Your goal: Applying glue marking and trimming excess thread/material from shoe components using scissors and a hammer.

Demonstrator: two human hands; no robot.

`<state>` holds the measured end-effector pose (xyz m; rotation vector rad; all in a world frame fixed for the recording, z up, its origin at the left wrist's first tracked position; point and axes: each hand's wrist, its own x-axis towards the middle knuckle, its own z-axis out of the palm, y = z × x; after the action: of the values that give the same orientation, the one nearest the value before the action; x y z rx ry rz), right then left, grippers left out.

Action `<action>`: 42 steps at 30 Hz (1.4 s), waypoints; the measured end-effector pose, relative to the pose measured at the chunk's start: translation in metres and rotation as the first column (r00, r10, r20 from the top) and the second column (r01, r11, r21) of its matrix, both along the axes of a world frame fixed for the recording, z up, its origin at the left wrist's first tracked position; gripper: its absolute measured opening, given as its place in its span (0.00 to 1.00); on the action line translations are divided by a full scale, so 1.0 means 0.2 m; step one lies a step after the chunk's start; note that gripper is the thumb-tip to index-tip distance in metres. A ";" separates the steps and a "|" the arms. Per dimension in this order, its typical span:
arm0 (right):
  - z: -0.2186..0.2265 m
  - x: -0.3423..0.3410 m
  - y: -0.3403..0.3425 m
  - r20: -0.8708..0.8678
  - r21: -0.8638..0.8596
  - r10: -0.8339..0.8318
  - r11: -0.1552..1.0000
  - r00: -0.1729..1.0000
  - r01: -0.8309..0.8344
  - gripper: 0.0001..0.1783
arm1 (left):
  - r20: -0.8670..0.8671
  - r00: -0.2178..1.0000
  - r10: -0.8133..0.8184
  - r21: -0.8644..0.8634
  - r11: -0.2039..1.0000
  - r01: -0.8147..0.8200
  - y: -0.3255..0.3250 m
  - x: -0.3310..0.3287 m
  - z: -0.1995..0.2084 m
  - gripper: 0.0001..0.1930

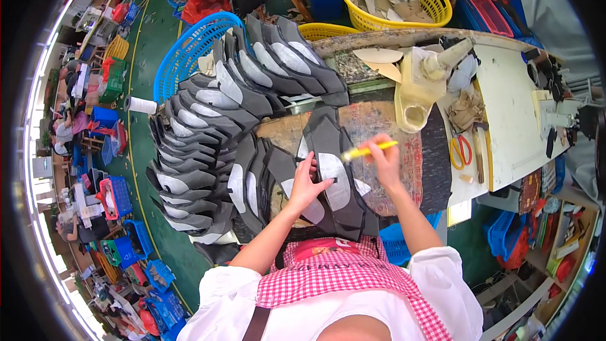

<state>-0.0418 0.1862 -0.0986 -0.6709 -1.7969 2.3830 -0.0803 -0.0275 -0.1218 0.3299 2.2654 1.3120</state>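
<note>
A yellow-handled brush [372, 149] with pale bristles is gripped in my right hand [386, 163], its tip over a dark grey shoe-upper-like piece [332, 167] with a whitish patch. My left hand [305, 187] rests on this piece, thumb stretched out across the patch and fingers apart from it. Under and beside my left hand lie more such pieces [243, 180], partly overlapping. A long curved row of overlapping dark pieces with whitish patches [189, 151] fans out on the left and toward the back. Beneath it all is a stained work board [398, 183].
A cream glue-crusted pot [410, 85] stands at the board's back right. Scissors [460, 151] lie right of the board. A yellow basket [353, 9] and a blue basket [165, 66] stand beyond the table. A white thread spool [141, 105] is at far left.
</note>
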 end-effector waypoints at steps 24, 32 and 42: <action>-0.19 0.81 -0.09 -0.052 0.390 0.166 0.911 0.985 -0.133 0.08 | 0.316 0.949 0.015 0.424 0.892 -0.155 0.01 0.16 0.18 0.32; -0.07 0.57 -0.11 0.016 0.393 0.209 0.898 0.978 -0.198 0.07 | 0.131 0.991 0.005 0.547 0.834 -0.077 -0.19 0.52 0.25 0.24; 0.06 -0.02 0.54 -0.125 0.886 0.008 0.452 0.992 0.107 0.08 | -0.334 0.736 0.588 0.265 0.808 -0.525 -0.73 -1.03 0.41 0.30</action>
<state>-0.0448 0.2939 -0.0862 -0.3867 -2.5015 1.0202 -0.2866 -0.1734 -0.0401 -0.0640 2.7491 1.8740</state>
